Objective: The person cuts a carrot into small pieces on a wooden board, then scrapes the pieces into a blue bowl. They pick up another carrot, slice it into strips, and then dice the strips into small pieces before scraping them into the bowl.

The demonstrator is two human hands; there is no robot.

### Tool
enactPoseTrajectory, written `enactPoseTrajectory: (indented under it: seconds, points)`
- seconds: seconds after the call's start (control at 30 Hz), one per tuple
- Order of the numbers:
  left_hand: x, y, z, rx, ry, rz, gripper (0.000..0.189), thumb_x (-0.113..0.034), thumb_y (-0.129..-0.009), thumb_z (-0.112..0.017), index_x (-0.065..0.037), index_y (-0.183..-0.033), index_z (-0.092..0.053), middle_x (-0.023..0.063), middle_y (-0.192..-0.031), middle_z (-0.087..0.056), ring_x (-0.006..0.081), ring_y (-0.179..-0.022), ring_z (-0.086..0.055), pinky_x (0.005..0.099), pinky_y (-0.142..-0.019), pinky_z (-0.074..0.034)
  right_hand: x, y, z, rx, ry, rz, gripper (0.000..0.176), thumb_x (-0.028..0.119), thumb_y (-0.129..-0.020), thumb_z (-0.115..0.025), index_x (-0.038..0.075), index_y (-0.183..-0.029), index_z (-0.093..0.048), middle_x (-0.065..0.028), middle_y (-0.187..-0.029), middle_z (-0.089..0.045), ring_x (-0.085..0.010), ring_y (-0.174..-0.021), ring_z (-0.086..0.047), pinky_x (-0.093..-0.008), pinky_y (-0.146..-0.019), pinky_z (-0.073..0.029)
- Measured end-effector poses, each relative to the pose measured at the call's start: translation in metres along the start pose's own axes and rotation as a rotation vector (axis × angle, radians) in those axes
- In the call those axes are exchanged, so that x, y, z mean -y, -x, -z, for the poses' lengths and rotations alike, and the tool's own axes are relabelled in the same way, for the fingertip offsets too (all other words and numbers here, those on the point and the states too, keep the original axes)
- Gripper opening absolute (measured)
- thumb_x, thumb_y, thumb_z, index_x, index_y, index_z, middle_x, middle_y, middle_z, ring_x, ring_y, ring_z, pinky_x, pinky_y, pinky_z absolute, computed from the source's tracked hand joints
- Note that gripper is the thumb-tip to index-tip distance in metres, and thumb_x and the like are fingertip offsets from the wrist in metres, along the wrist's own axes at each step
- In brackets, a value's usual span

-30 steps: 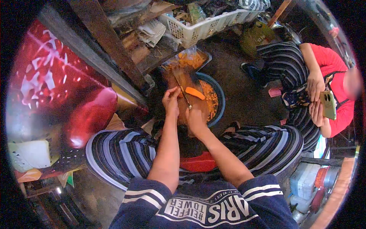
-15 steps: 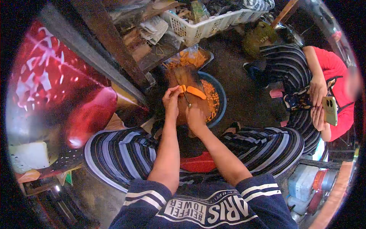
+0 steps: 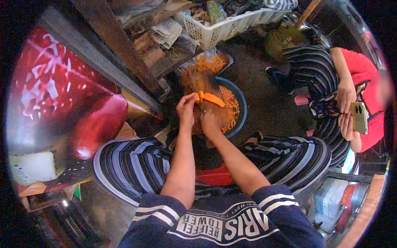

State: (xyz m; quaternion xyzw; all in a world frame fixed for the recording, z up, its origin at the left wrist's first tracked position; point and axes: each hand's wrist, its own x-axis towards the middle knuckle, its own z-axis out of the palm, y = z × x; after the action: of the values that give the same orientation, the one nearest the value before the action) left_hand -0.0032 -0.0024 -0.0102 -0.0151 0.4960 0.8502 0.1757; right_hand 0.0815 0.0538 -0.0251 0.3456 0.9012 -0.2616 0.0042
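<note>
A carrot (image 3: 214, 99) lies over the middle of the cutting board (image 3: 196, 82), its cut pieces in line with it. Left of the board's middle, the left hand (image 3: 186, 109) has its fingertips drawn together, pinching a small piece. At the board's near side, the right hand (image 3: 210, 123) is curled round a knife (image 3: 202, 107) — single fingers too blurred to tell. Right of the board, partly under it, sits a blue tub (image 3: 244, 108) of orange bits; beyond the board, a tray (image 3: 228, 61) holds more.
</note>
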Motion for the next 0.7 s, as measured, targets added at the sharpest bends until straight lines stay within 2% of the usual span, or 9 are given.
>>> enactPoseTrajectory:
  seconds: [0.07,0.2,0.27,0.3,0.37,0.53,0.7]
  points:
    - [-0.005,0.003,-0.004,-0.018,-0.009,-0.006,0.014,-0.001,-0.077,-0.063,-0.001,-0.091,-0.062,0.0070,-0.095,-0.062,0.0139,-0.088,-0.057,0.0246,-0.082,-0.043,-0.001,-0.008,-0.007,0.006,-0.072,0.027,0.035,0.025,-0.084,-0.052,-0.004,-0.102,-0.046,-0.0262,-0.079,-0.061,-0.0383,-0.079,-0.061,-0.0487,-0.071,-0.048]
    - [-0.006,0.002,-0.004,-0.019,-0.022,-0.007,0.015,0.000,-0.076,-0.063,-0.001,-0.090,-0.062,0.0065,-0.093,-0.062,0.0141,-0.086,-0.057,0.0248,-0.081,-0.043,0.001,-0.005,0.016,0.026,-0.140,-0.024,0.029,0.022,-0.083,-0.052,-0.005,-0.095,-0.051,-0.0270,-0.076,-0.059,-0.0417,-0.080,-0.059,-0.0489,-0.068,-0.047]
    - [-0.003,0.002,-0.002,-0.030,0.021,-0.039,0.016,0.001,-0.074,-0.064,-0.001,-0.090,-0.062,0.0054,-0.090,-0.062,0.0140,-0.085,-0.057,0.0247,-0.079,-0.043,-0.022,-0.014,-0.003,-0.166,-0.189,0.364,0.028,0.021,-0.083,-0.052,-0.006,-0.092,-0.052,-0.0267,-0.075,-0.059,-0.0426,-0.070,-0.058,-0.0498,-0.061,-0.044]
    - [-0.006,0.001,-0.003,-0.031,0.021,-0.040,0.016,0.001,-0.074,-0.064,-0.001,-0.090,-0.062,0.0054,-0.090,-0.062,0.0140,-0.085,-0.057,0.0247,-0.079,-0.043,-0.022,-0.013,0.003,-0.165,-0.189,0.365,0.028,0.021,-0.083,-0.052,-0.006,-0.092,-0.052,-0.0267,-0.075,-0.059,-0.0426,-0.070,-0.058,-0.0498,-0.061,-0.044]
    - [-0.009,0.002,-0.004,-0.121,-0.080,0.025,0.017,0.001,-0.073,-0.065,-0.001,-0.089,-0.062,0.0046,-0.088,-0.062,0.0140,-0.084,-0.057,0.0246,-0.078,-0.043,-0.024,-0.005,0.011,-0.097,-0.318,0.227,0.026,0.020,-0.083,-0.052,-0.004,-0.092,-0.053,-0.0271,-0.072,-0.058,-0.0433,-0.068,-0.056,-0.0505,-0.059,-0.042]
    - [0.003,-0.005,0.001,-0.106,-0.010,0.003,0.017,0.002,-0.073,-0.064,-0.001,-0.090,-0.062,0.0055,-0.090,-0.062,0.0146,-0.085,-0.057,0.0251,-0.078,-0.044,0.016,0.037,0.081,-0.152,-0.270,0.218,0.026,0.024,-0.084,-0.052,-0.002,-0.088,-0.053,-0.0270,-0.068,-0.057,-0.0442,-0.066,-0.056,-0.0502,-0.059,-0.044]
    - [0.007,-0.005,0.003,-0.096,0.009,-0.023,0.016,0.004,-0.074,-0.061,0.000,-0.090,-0.061,0.0074,-0.091,-0.063,0.0154,-0.086,-0.058,0.0256,-0.079,-0.044,0.019,0.058,0.080,-0.088,-0.100,0.138,0.028,0.026,-0.085,-0.051,-0.002,-0.083,-0.051,-0.0266,-0.068,-0.058,-0.0439,-0.066,-0.058,-0.0502,-0.058,-0.046]
